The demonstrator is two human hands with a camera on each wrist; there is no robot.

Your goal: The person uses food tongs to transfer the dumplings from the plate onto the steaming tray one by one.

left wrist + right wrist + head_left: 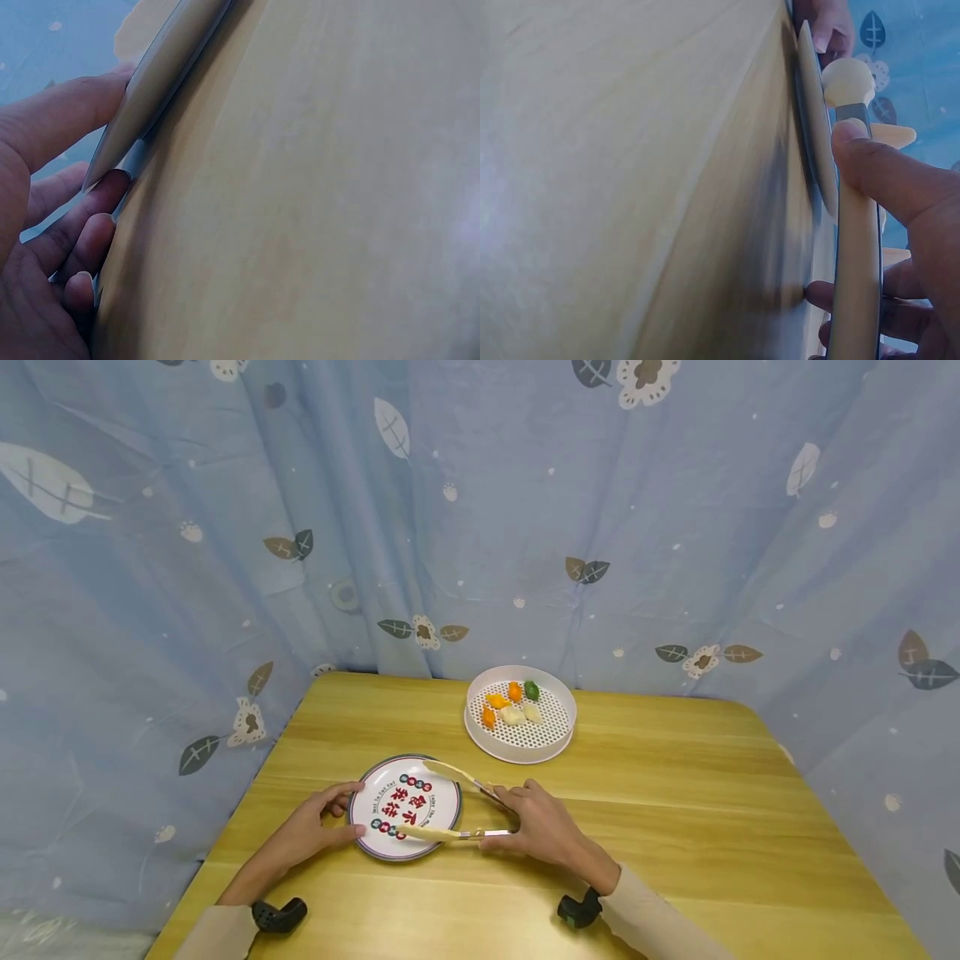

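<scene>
A round white plate (pixel 405 807) with red characters lies near the table's front. My left hand (pixel 347 811) grips its left rim, thumb on top and fingers tucked under the rim (pixel 154 82). My right hand (pixel 512 817) holds cream-tipped metal tongs (pixel 450 833) at their handle end. The tongs' two arms are spread apart over the right half of the plate and hold nothing. In the right wrist view my thumb lies along one tong arm (pixel 855 247) beside the plate edge (pixel 814 142).
A white perforated steamer tray (pixel 551 739) stands behind the plate, holding several small dumplings in orange (pixel 497 701), green (pixel 531 690) and white. The wooden table (pixel 675 810) is ringed by a blue leaf-print curtain (pixel 187 568).
</scene>
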